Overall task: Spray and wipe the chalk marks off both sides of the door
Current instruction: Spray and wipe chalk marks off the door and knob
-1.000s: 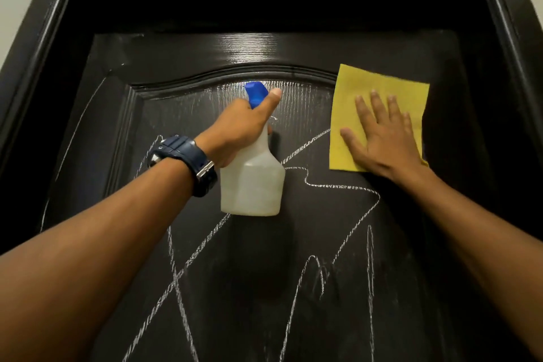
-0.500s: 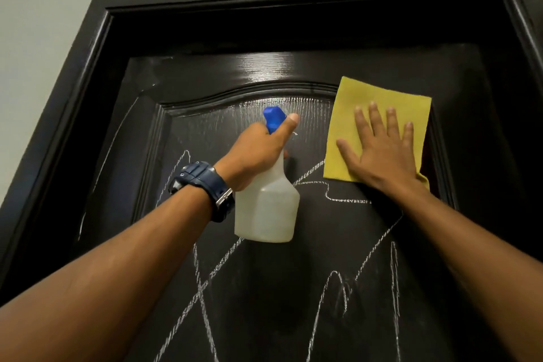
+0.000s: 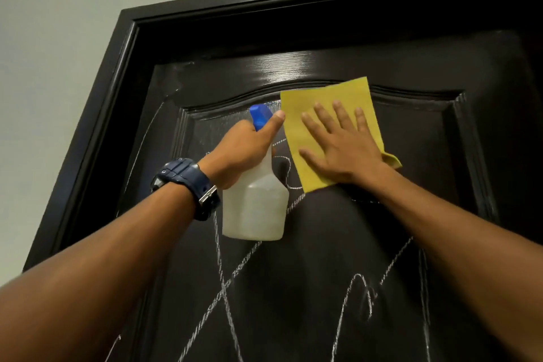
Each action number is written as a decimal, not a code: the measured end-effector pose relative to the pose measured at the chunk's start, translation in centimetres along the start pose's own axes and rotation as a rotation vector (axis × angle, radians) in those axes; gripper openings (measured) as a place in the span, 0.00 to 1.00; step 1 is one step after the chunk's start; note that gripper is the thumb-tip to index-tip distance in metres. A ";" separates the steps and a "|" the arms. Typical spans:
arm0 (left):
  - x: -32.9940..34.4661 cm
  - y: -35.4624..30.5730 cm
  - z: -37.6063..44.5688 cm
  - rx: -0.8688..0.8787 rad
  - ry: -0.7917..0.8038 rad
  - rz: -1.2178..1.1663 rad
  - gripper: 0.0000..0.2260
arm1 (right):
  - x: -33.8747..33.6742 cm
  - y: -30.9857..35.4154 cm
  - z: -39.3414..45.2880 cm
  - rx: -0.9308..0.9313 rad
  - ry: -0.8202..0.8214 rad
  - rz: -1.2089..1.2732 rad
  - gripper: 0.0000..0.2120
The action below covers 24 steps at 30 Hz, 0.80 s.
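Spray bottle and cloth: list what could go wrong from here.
1. The spray bottle in the left hand sits right beside the yellow cloth; a spray could soak the cloth instead of the door.
2. The right hand presses the cloth flat, one corner folded; it may only smear the chalk marks.

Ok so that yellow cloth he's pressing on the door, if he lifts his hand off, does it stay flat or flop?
Probably flops. The yellow cloth looks thin and soft: its lower right corner already curls away from the door behind the right hand. Only that flat palm seems to pin it, so it would likely slide or drop. It looks light, and should bunch easily.
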<state>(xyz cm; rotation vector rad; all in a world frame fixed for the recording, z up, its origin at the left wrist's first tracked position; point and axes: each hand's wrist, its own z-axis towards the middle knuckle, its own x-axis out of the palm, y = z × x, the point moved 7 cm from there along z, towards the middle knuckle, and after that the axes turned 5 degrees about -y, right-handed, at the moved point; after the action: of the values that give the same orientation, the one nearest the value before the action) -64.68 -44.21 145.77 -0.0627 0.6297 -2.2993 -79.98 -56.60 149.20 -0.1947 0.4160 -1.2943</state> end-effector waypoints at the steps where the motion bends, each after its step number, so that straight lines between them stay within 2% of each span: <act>1: -0.3 0.5 0.1 -0.012 -0.012 0.020 0.25 | -0.3 0.2 1.7 0.072 -0.005 0.029 0.37; 3: -1.0 1.4 0.4 -0.024 -0.032 0.047 0.24 | -0.3 1.5 3.4 0.193 -0.017 0.084 0.37; 4: -1.4 1.8 0.5 -0.031 -0.036 0.057 0.24 | 0.0 3.0 3.1 0.192 -0.023 0.095 0.37; 8: -3.1 3.8 0.8 -0.047 -0.050 0.115 0.26 | 2.5 11.2 -4.5 -0.037 -0.084 0.110 0.36; 13: -6.4 5.8 1.0 -0.078 -0.071 0.124 0.24 | 4.1 13.1 -7.9 -0.098 -0.029 0.062 0.38; 17: -9.4 6.8 1.6 -0.071 -0.034 0.098 0.23 | 3.4 12.6 -4.1 -0.072 0.033 0.008 0.39; 22: -12.8 9.7 2.5 -0.082 0.012 0.045 0.24 | 1.7 13.3 6.3 0.146 0.004 0.042 0.38; 24: -14.1 11.0 3.0 -0.077 0.019 0.015 0.24 | 1.6 14.9 7.9 0.234 -0.013 0.062 0.38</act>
<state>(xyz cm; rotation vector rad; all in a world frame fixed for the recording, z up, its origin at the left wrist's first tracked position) -46.63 -42.67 145.30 -0.0723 0.7262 -2.2629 -63.19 -54.80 150.62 0.0065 0.2554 -1.2691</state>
